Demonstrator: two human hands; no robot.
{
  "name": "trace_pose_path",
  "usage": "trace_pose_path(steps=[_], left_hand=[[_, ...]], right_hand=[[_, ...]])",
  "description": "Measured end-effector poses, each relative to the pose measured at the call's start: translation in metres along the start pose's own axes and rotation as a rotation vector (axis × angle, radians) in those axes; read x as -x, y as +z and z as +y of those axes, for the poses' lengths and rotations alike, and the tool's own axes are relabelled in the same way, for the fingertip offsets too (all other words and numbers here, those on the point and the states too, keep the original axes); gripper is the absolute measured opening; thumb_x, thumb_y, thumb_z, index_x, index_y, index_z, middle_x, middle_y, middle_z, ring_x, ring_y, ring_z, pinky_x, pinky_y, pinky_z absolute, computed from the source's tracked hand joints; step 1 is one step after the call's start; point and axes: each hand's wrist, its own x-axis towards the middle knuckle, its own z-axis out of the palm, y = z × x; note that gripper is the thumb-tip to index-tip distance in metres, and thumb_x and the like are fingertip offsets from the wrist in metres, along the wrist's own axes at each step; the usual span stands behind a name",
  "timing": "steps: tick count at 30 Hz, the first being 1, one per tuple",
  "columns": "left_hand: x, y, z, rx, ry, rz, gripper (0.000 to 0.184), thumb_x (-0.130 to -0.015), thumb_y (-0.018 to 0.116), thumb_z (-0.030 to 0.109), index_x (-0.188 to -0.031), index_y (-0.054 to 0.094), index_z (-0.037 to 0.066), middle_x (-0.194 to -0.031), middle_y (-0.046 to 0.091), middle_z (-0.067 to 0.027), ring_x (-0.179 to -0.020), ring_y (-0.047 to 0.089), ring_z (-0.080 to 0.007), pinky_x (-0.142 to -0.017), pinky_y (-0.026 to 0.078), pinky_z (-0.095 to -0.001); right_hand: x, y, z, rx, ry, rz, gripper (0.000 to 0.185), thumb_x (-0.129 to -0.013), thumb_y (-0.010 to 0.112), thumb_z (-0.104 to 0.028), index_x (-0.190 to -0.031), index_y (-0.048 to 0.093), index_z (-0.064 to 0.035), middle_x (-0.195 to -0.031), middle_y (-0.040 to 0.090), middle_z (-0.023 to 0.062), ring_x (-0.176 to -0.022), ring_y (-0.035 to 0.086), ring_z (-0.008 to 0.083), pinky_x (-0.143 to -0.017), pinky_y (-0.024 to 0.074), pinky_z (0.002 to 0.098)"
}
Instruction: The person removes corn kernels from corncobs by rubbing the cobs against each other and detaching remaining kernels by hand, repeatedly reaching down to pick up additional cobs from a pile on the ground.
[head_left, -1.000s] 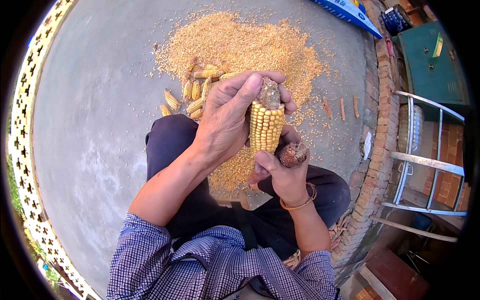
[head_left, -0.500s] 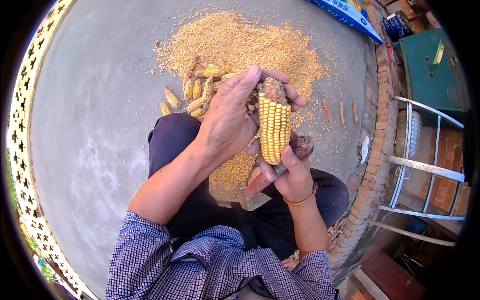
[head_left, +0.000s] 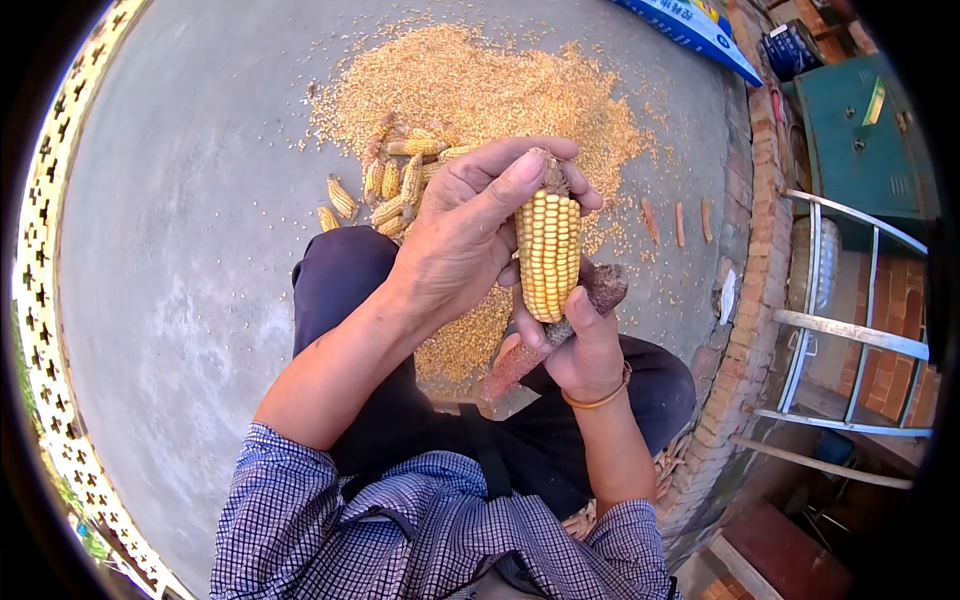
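Note:
A yellow ear of corn [head_left: 549,255] stands nearly upright between my hands, with kernels on the side facing me and a bare brownish upper end. My left hand [head_left: 470,215] is closed around that upper end, thumb lying against it. Lower down, my right hand [head_left: 580,345] has its thumb at the corn's bottom end. The same hand grips a bare reddish corn cob [head_left: 605,290] that slants behind the ear; part of this cob is hidden by the fingers. Beyond my hands lie several ears of corn [head_left: 391,180] beside a wide heap of loose kernels [head_left: 480,85].
More kernels [head_left: 462,345] lie between my legs. Three thin reddish cobs [head_left: 680,225] rest on the concrete floor [head_left: 190,200] to the right. A low brick edge [head_left: 752,300], a metal ladder-like frame [head_left: 850,340] and a green cabinet [head_left: 865,140] stand farther right. A blue bag [head_left: 690,30] lies at the back.
My left hand has turned slightly, its thumb now pressing over the ear's upper end. The ear has shifted a little, showing less of its bare tip. My right hand stays nearly where it was.

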Motion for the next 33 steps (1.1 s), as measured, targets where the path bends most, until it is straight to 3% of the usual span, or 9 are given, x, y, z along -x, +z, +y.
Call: trace_pose_path(steps=[2, 5, 13, 20, 23, 29, 33], left_hand=[[0.001, 0.001, -0.003, 0.013, 0.012, 0.012, 0.036, -0.102, 0.05, 0.024, -0.123, 0.055, -0.006, -0.099, 0.062, -0.0119, -0.097, 0.064, -0.0224, -0.085, 0.057, -0.0324], [-0.002, -0.003, -0.009, -0.023, 0.028, 0.027, 0.036, -0.103, 0.047, 0.025, -0.119, 0.056, -0.005, -0.095, 0.063, -0.0112, -0.092, 0.064, -0.0201, -0.081, 0.056, -0.0304], [-0.004, -0.001, -0.012, -0.087, -0.002, 0.074, 0.041, -0.105, 0.039, 0.03, -0.113, 0.057, -0.005, -0.091, 0.062, -0.0117, -0.087, 0.063, -0.0208, -0.077, 0.056, -0.0311], [-0.007, 0.0, -0.007, 0.055, -0.053, 0.079, 0.048, -0.106, 0.031, 0.035, -0.119, 0.054, -0.006, -0.1, 0.062, -0.0159, -0.098, 0.063, -0.0276, -0.087, 0.054, -0.0398], [-0.007, 0.0, -0.005, 0.106, -0.075, 0.082, 0.048, -0.105, 0.033, 0.035, -0.121, 0.053, -0.006, -0.103, 0.061, -0.0172, -0.103, 0.063, -0.0294, -0.088, 0.055, -0.0405], [-0.005, 0.0, -0.001, 0.102, -0.111, 0.091, 0.051, -0.104, 0.036, 0.039, -0.125, 0.051, -0.005, -0.108, 0.061, -0.0191, -0.111, 0.061, -0.032, -0.09, 0.057, -0.0423], [-0.005, 0.0, 0.0, 0.093, -0.092, 0.07, 0.053, -0.104, 0.035, 0.04, -0.127, 0.05, -0.006, -0.11, 0.06, -0.02, -0.113, 0.059, -0.0336, -0.093, 0.055, -0.0448]], right_hand=[[0.001, 0.005, 0.0, 0.125, -0.073, 0.025, 0.052, -0.089, 0.07, -0.033, -0.124, 0.05, -0.0005, -0.096, 0.063, 0.0125, -0.062, 0.056, 0.0122, -0.048, 0.0399, 0.0205], [0.002, 0.014, -0.001, 0.199, -0.104, 0.152, 0.037, -0.085, 0.075, -0.008, -0.111, 0.051, 0.0012, -0.086, 0.061, 0.0057, -0.062, 0.057, 0.0084, -0.047, 0.0454, 0.0192], [0.007, 0.022, -0.001, 0.464, -0.122, 0.224, 0.035, -0.087, 0.073, -0.012, -0.112, 0.053, 0.0022, -0.083, 0.061, 0.0028, -0.062, 0.056, 0.0031, -0.044, 0.0456, 0.017], [0.005, 0.007, -0.001, 0.235, -0.108, 0.139, 0.035, -0.089, 0.071, -0.015, -0.114, 0.055, 0.0026, -0.087, 0.063, 0.0051, -0.063, 0.057, 0.0069, -0.049, 0.0457, 0.0199], [0.005, 0.007, -0.004, 0.199, -0.053, 0.105, 0.044, -0.091, 0.064, -0.025, -0.124, 0.052, 0.0023, -0.099, 0.064, 0.0133, -0.063, 0.055, 0.0118, -0.052, 0.042, 0.0221], [0.001, 0.0, -0.005, 0.068, -0.028, 0.027, 0.046, -0.098, 0.05, -0.033, -0.128, 0.049, 0.0015, -0.105, 0.063, 0.0158, -0.063, 0.054, 0.0134, -0.052, 0.0406, 0.0221], [-0.001, -0.009, -0.001, -0.009, 0.004, -0.007, 0.046, -0.1, 0.047, -0.035, -0.129, 0.048, 0.0009, -0.106, 0.061, 0.0158, -0.065, 0.052, 0.0134, -0.055, 0.0409, 0.0232]])
